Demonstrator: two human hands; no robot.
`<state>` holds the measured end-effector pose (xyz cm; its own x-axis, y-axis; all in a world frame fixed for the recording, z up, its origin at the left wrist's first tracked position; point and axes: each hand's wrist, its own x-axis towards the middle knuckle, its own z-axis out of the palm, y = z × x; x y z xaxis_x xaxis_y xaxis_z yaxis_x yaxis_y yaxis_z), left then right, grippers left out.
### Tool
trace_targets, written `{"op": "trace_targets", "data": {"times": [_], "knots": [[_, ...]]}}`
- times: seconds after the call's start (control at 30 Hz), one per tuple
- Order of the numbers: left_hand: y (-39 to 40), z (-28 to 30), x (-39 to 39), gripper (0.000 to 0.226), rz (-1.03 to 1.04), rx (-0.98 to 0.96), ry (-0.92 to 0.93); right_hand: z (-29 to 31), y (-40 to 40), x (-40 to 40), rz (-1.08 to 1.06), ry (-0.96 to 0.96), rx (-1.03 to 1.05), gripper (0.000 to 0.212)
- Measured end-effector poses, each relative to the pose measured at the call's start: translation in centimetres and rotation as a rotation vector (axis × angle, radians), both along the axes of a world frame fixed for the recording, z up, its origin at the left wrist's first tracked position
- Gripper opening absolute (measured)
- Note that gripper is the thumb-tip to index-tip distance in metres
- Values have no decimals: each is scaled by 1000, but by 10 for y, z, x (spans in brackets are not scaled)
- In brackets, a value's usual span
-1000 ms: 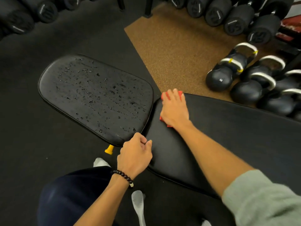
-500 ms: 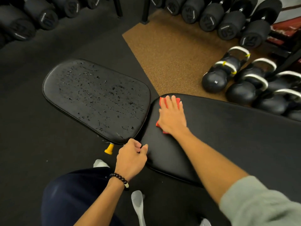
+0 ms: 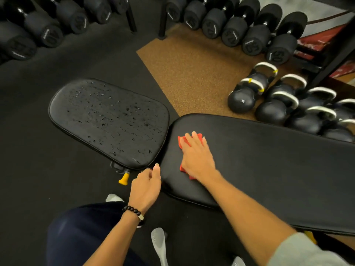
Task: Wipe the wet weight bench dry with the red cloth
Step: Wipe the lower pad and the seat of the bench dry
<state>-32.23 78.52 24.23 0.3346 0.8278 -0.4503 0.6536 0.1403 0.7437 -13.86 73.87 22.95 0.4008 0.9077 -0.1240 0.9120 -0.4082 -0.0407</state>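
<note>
My right hand (image 3: 196,156) lay flat, with straight fingers (image 3: 189,140) spread, and it pressed the red cloth (image 3: 181,143) on the long pad (image 3: 269,166) of the bench, near the end of this pad that meets the seat pad (image 3: 107,120). The cloth showed only at my fingertips and under my wrist. My left hand (image 3: 147,186) was loosely curled and held nothing; its thumb pointed up at the gap between the two pads, and I could not tell if it touched the long pad's edge. A bead bracelet (image 3: 133,212) was on my left wrist. The seat pad was covered with water drops, while the long pad looked dry around the cloth. A yellow knob (image 3: 124,179) stuck out below the seat pad. Kettlebells (image 3: 269,104) stood on the floor beyond the long pad, and dumbbells (image 3: 249,33) lay in rows further away.
</note>
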Motion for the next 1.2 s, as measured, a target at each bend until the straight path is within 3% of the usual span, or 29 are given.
{"op": "trace_targets", "data": {"times": [0.1, 0.2, 0.27, 0.33, 0.43, 0.5, 0.57, 0.63, 0.73, 0.9, 1.0, 1.07, 1.2], "knots": [[4, -6, -6, 42, -10, 47, 85, -8, -3, -56, 134, 14, 15, 84], [2, -3, -3, 27, -12, 116, 107, -6, -32, -73, 476, 110, -7, 78], [0, -4, 0, 24, -16, 125, 69, 3, -50, -55, 556, 131, 11, 65], [-1, -3, 3, 23, -48, 144, 26, 7, -53, -20, 479, 15, 13, 60], [-1, 2, 8, 20, -100, 179, -28, 8, -38, 17, 36, -30, 21, 64], [1, 5, 14, 18, -112, 215, -72, 2, -22, -3, -148, -66, 41, 69], [3, 5, 24, 22, -150, 239, -99, -4, -16, -39, -86, -66, 68, 65], [2, 4, 37, 27, -222, 220, -95, -6, -28, -64, 120, -1, 35, 77], [0, 7, 55, 37, -282, 166, -38, -1, -70, -49, 227, 50, 19, 78], [-3, 3, 60, 45, -310, 148, 29, 31, -134, 56, -203, -118, -4, 84], [-4, 5, 59, 49, -297, 149, 34, 35, -110, 84, -472, -167, 43, 76], [-4, 10, 60, 50, -294, 132, 45, 24, -75, 59, -431, -181, 61, 69], [-1, 15, 63, 53, -318, 125, 86, 3, -50, -27, 32, 16, 62, 78]]}}
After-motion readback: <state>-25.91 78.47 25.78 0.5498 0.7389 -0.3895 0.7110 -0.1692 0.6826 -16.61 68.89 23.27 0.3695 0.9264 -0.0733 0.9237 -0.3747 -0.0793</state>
